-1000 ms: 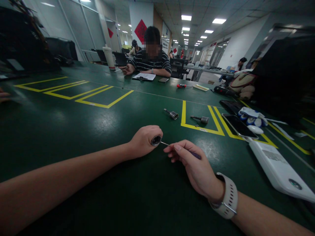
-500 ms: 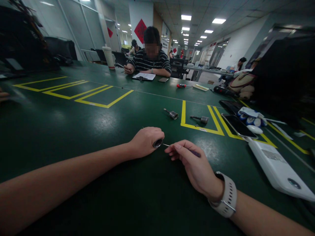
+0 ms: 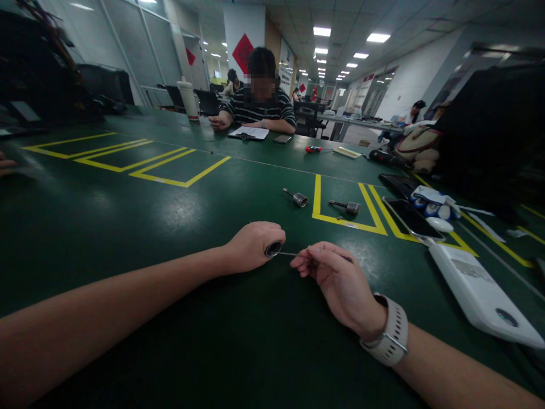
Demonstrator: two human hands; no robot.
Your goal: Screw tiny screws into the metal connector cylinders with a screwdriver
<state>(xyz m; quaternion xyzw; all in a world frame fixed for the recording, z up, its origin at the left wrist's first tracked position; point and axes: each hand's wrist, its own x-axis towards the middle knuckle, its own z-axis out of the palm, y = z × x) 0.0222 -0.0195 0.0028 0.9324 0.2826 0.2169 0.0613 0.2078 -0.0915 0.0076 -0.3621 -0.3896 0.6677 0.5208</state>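
Observation:
My left hand is wrapped round a cylindrical metal hole saw, its round open end facing right. Most of that piece is hidden in my fist. A thin-shafted screwdriver is pinched between the thumb and fingers of my right hand. Its tip reaches into the mouth of the hole saw; the dark handle is largely covered by the palm. Two similar hole saws with shanks lie beyond my hands: one just left of a yellow taped outline, the other inside it.
Small metal bits lie near the right hole saw. To the right are a phone, a white power bank-like device and gloves. A red screwdriver lies farther back. Across the table sits a person with a clipboard.
My right hand has shifted slightly right, and more of the screwdriver's shaft shows between the hands. My left hand has hardly moved.

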